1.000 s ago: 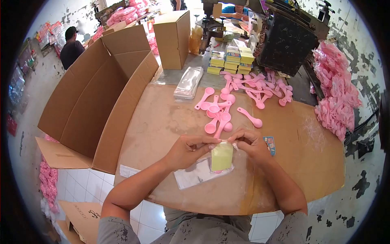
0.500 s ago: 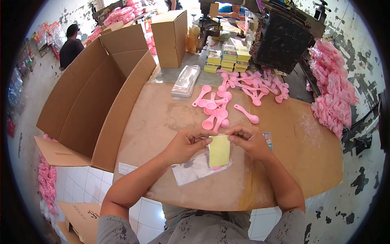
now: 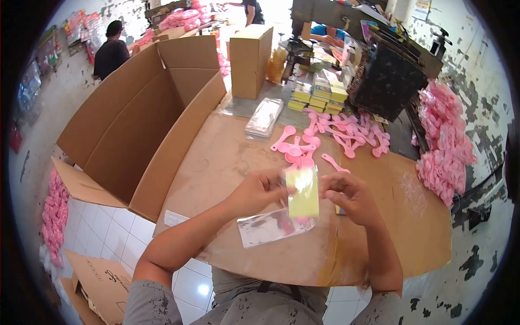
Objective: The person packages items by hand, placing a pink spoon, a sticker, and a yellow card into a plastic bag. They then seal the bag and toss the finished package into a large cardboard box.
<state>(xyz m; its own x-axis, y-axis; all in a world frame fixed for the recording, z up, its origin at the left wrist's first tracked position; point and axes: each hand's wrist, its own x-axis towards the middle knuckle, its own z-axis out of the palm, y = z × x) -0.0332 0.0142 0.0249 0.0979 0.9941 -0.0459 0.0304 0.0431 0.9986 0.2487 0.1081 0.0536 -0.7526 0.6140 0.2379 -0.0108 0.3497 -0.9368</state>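
Note:
My left hand (image 3: 261, 193) pinches the left edge of a clear plastic bag with a yellow card (image 3: 304, 196) inside. The card catches a bright glare. Some pink shows at the bag's lower end, though I cannot make out its shape fully. To the right of the bag, my right hand (image 3: 351, 199) is apart from it, with fingers loosely curled and nothing visible in them. Beneath lie flat clear plastic bags (image 3: 265, 229). Just beyond my hands is a small heap of pink measuring spoons (image 3: 295, 147), with a single pink spoon (image 3: 333, 161) beside it.
A large open cardboard box (image 3: 179, 143) stands at the left. Farther back are a stack of clear bags (image 3: 264, 118), piles of yellow cards (image 3: 319, 95), more pink spoons (image 3: 352, 132) and a dark machine (image 3: 387, 73). Bagged pink items (image 3: 447, 143) hang at right. Other people are in the background.
My right hand has let go of the bag's top and moved right. My left hand keeps hold, and the bag has risen slightly. The whole view has shifted a little.

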